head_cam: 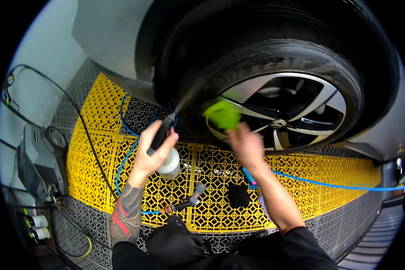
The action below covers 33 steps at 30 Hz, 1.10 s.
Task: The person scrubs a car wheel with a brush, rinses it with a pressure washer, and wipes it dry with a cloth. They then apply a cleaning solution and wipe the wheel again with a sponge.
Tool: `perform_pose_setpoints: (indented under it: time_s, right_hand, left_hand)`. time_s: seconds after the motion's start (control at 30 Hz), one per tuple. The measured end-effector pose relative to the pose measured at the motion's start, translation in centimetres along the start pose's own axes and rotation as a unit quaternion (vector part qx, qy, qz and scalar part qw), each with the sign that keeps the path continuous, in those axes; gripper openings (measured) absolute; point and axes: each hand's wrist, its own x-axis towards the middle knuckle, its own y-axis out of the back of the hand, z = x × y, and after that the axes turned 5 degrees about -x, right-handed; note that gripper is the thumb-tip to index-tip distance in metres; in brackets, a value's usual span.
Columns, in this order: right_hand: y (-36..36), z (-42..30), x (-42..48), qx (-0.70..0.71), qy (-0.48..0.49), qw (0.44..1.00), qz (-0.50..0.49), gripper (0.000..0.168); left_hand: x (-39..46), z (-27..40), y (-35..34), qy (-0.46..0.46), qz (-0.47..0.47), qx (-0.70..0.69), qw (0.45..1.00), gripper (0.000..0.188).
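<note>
My left hand [152,148] grips a spray bottle by its black trigger head [160,135]; its white translucent body [169,165] hangs below the palm. A fine jet of spray leaves the nozzle toward the lower left part of the black tyre [280,57]. In my right hand [246,145] is a bright green object [222,114], blurred by motion, perhaps a brush or a scrubbing pad. It overlaps the left edge of the silver and black alloy wheel [279,124]; whether it touches is not clear. The tyre sidewall looks wet.
On the yellow floor grating [219,216] lie a hose gun [197,194], a black cloth-like item [239,195] and a blue tool [249,177]. A blue hose [324,184] crosses the floor. At left stands a grey pressure washer [37,162] with a black hose [84,125].
</note>
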Motion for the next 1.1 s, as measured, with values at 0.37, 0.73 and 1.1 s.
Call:
perform_pose_setpoints:
  time_s: [0.37, 0.73, 1.1]
  right_hand:
    - [-9.5, 1.3, -1.2, -0.170, 0.046, 0.950, -0.256, 0.034]
    - [-15.5, 7.5, -2.3, -0.287, 0.123, 0.924, -0.223, 0.023]
    - [-12.8, 1.9, 0.3, -0.204, 0.106, 0.958, -0.173, 0.032]
  left_hand:
    - [-8.2, -6.6, -3.4, 0.164, 0.042, -0.098, 0.981, 0.018]
    - [-11.3, -9.5, -3.4, 0.171, 0.055, -0.049, 0.983, 0.023]
    - [-11.9, -9.8, -5.5, 0.172, 0.019, -0.086, 0.981, 0.022]
